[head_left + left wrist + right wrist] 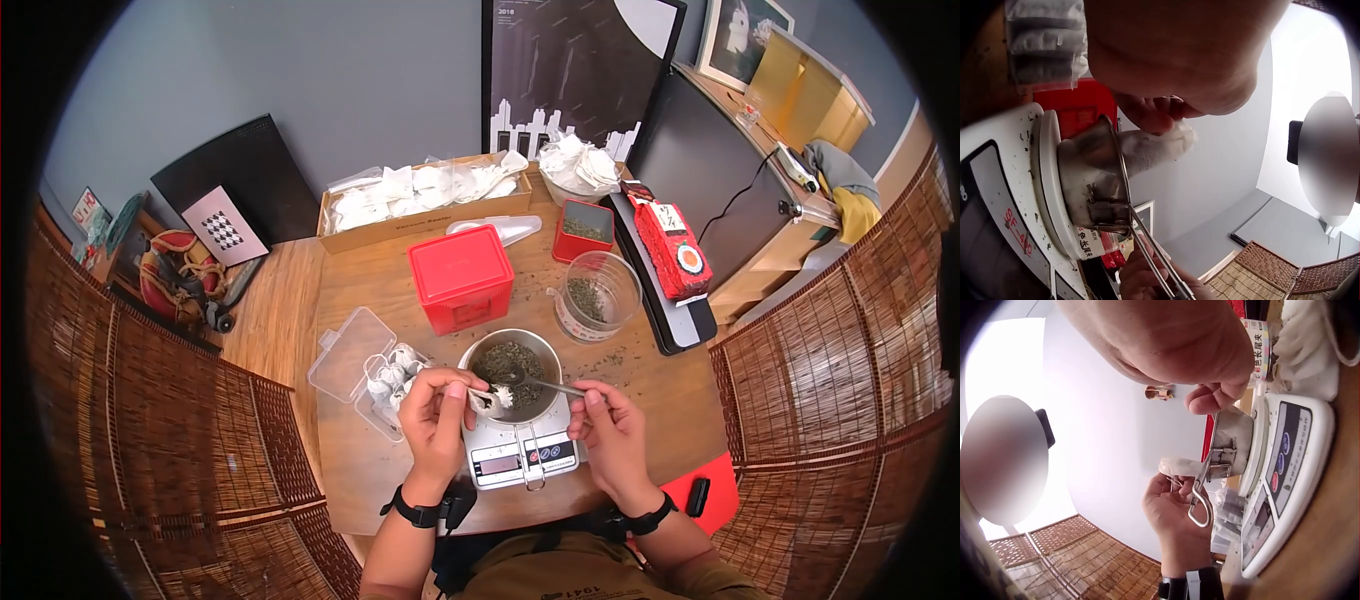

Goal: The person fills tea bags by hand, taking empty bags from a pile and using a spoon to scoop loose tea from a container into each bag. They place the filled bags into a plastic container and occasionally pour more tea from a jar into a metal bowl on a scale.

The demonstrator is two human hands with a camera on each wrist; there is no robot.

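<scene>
Wooden table [655,430], near front edge: left hand [437,422] pinches white pouch [484,404] near its mouth, a suitable hold; right hand [612,437] grips spoon [552,385]. Pouch likely soft, light, tearable.

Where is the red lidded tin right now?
In the head view, the red lidded tin stands mid-table, just beyond the metal cup on the scale, in front of the long cardboard box.

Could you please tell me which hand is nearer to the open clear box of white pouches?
The left. The left hand, pinching a white bag, is right beside the clear box; the right hand, holding the spoon, is farther off, across the metal pot.
</scene>
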